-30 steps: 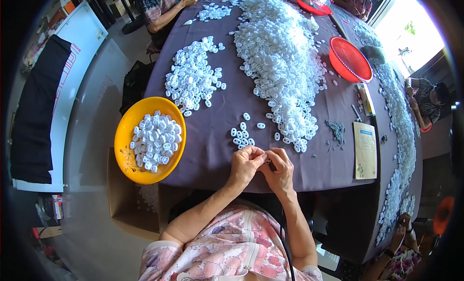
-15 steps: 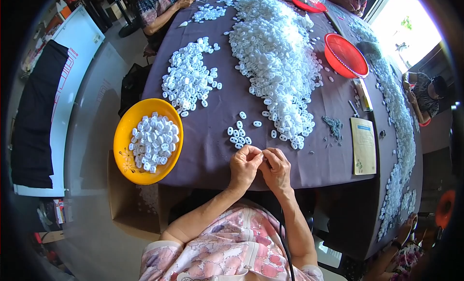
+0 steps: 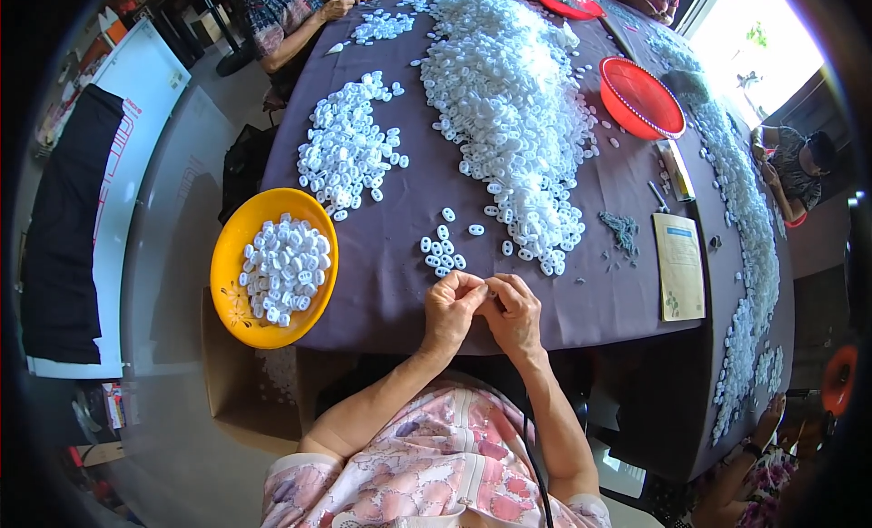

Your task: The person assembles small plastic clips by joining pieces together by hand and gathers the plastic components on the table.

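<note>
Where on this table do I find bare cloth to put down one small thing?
Dark purple tablecloth shows bare between the round yellow bowl and the small cluster of white oval pieces, and between the right hand and the tan rectangular booklet, below the loose grey scraps. Crowded: the large central heap of white pieces and the smaller left heap.

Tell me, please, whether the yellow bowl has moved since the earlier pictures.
No; the yellow bowl shows no visible shift in any direction against the table.
</note>
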A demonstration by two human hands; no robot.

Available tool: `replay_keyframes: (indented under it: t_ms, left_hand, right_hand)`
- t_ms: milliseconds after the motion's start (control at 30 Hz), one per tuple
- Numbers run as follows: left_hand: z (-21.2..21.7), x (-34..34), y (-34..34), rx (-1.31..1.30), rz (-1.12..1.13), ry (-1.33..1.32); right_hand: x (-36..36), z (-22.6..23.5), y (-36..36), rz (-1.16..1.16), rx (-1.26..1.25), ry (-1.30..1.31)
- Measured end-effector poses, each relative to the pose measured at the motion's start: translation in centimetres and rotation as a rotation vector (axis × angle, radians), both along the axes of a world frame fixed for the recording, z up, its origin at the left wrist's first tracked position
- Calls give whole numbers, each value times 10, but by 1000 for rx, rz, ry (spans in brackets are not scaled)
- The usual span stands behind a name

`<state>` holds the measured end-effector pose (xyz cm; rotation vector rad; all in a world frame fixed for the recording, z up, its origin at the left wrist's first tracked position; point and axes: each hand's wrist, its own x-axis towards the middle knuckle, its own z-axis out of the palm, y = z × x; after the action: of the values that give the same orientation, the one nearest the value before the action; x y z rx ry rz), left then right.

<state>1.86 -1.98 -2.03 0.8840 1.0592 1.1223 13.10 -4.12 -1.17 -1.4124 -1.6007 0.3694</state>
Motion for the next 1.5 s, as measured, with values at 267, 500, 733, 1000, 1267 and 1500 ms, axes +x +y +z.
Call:
replay_keyframes:
  t_ms: [267, 500, 733, 1000, 1267, 1500]
  left_hand:
    - [5, -3, 3, -125, -37, -128]
    - [7, -1, 3, -53, -65, -48]
    - [12, -14, -1, -107, -30, -73]
    - [44, -115, 25, 266, 286, 370]
    - [51, -169, 43, 357, 442, 918]
    - [48, -82, 17, 438, 116, 537]
  right_hand:
    - [3, 1, 1, 19, -125, 109]
    - [7, 4, -1, 17, -142, 114]
    - [11, 13, -14, 135, -135, 141]
    - [96, 14, -27, -358, 59, -202]
    - [117, 15, -19, -386, -107, -399]
    - [108, 15, -16, -319, -148, -393]
